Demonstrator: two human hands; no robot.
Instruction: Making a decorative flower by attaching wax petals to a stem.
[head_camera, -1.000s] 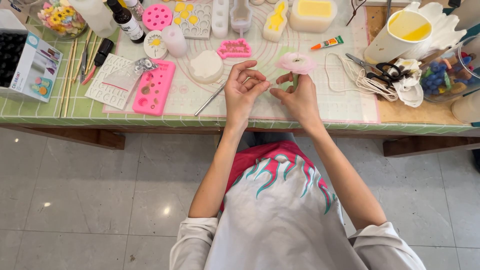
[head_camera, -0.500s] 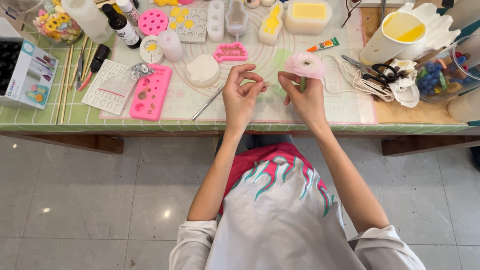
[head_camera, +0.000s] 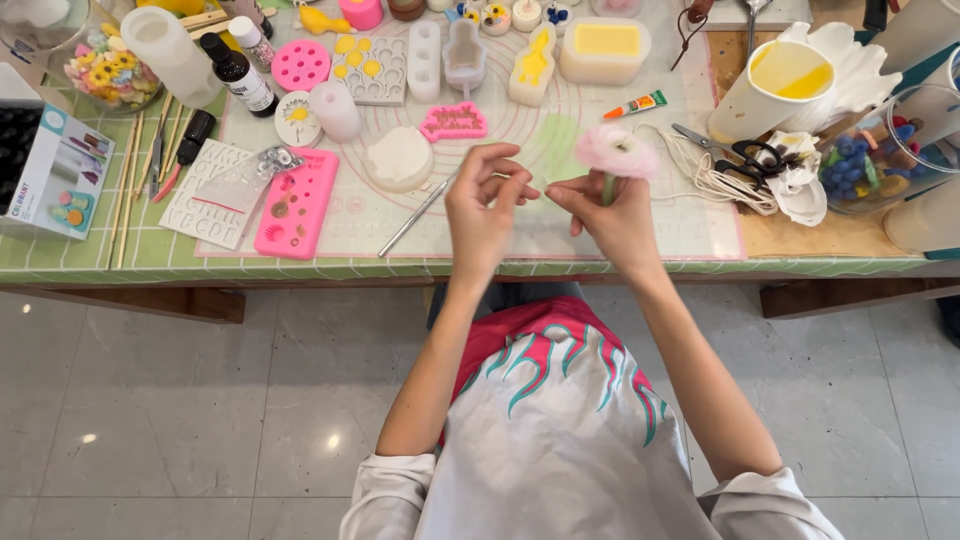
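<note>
Pink flower (head_camera: 616, 150) pinched upright in right hand (head_camera: 612, 215); left hand (head_camera: 482, 205) just beside, fingers curled, empty.

I cannot see the stem of the pink flower (head_camera: 616, 152) well, because the fingers of my right hand (head_camera: 612, 212) cover most of it, and my left hand (head_camera: 484, 205) hides part of the metal tool (head_camera: 418, 211) on the mat. The glass jar (head_camera: 105, 68) at the top left and the white cups (head_camera: 925, 215) at the right are cut by the edge. The small pieces in the pink mould (head_camera: 295, 203) are too small to tell.
</note>
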